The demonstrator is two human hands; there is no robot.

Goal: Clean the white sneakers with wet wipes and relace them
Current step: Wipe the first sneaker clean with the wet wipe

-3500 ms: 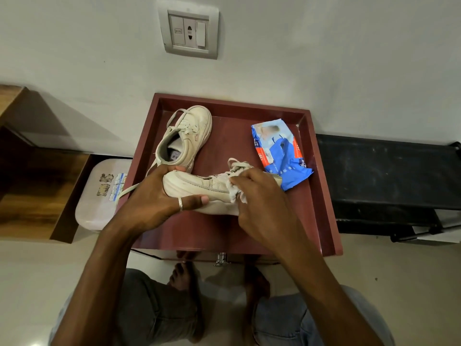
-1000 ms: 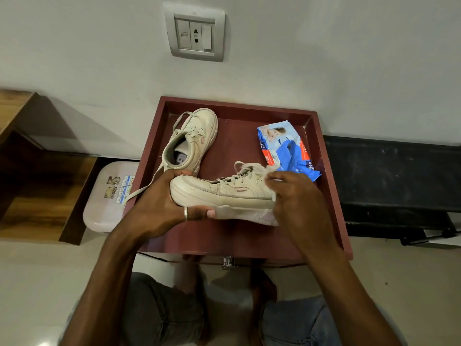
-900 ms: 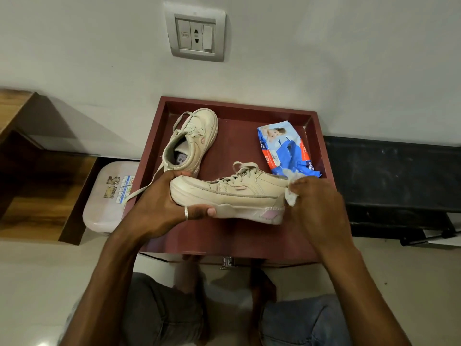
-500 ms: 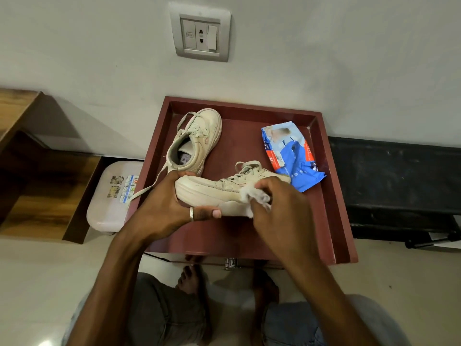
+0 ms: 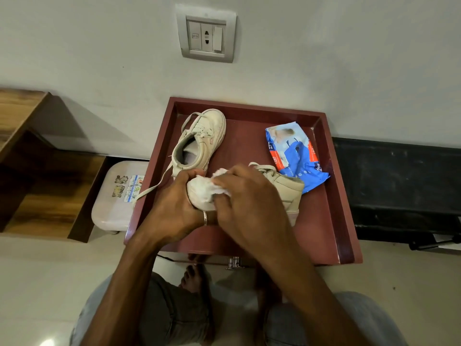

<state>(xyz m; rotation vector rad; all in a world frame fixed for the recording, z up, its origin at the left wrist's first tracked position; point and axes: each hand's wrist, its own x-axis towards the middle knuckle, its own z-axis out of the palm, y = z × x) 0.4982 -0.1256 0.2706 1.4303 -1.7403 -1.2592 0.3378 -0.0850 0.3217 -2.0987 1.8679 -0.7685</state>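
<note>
Sneaker 1 (image 5: 287, 188) is held just above the red tray (image 5: 331, 221), lying on its side, with the tall end toward the wipes pack (image 5: 294, 156). My left hand (image 5: 174, 208) is wrapped round the low end, fingers curled over the top and thumb beneath. My right hand (image 5: 249, 203) pinches the bunched wet wipe (image 5: 203, 189) and presses it onto that same end, right beside my left fingers.

Sneaker 2 (image 5: 199, 143) sits at the back left of the tray, opening up. Its loose lace (image 5: 149, 189) trails over the tray's edge.

Handling, as I judge it:
- The shoe feels like a light thing, easy for 1 hand.
- The upper likely gives under pressure and the sole is stiff, so the best grip is across the sole and sidewall, not the laces.
- The wipe is limp and damp, so it probably slides. Wadded up, it gives firmer contact.
- The trailing lace could snag when sneaker 2 is lifted.
</note>
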